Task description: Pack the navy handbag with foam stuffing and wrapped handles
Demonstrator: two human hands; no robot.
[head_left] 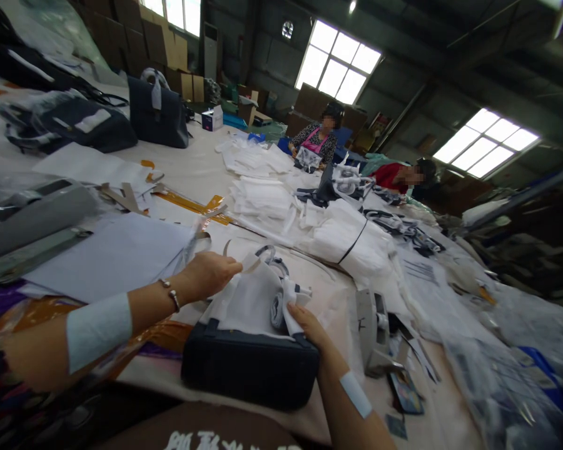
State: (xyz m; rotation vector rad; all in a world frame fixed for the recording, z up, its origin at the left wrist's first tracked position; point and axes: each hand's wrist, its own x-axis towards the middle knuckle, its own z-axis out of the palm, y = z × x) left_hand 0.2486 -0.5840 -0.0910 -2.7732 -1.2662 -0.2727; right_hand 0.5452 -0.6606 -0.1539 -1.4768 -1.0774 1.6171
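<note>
A dark navy handbag [251,365] lies before me on the table, its base turned toward me. White wrapping sheet [246,297] covers its upper part, and wrapped handles [274,265] stick out at the far end. My left hand [213,275] is closed in a pinch above the bag's left side, with a thin beige strip [252,267] that looks like tape at its fingertips. Against the bag's right side rests my right hand [307,325], gripping the wrapping beside a rolled white piece [278,309]. Its thumb and fingers are partly hidden.
A grey tape dispenser [373,331] stands at right, another grey dispenser [37,215] at left by white paper sheets [112,253]. Behind the bag lie stacked white wraps [351,237]. More dark bags [157,112] stand at the back left. Two people [314,140] sit across the table.
</note>
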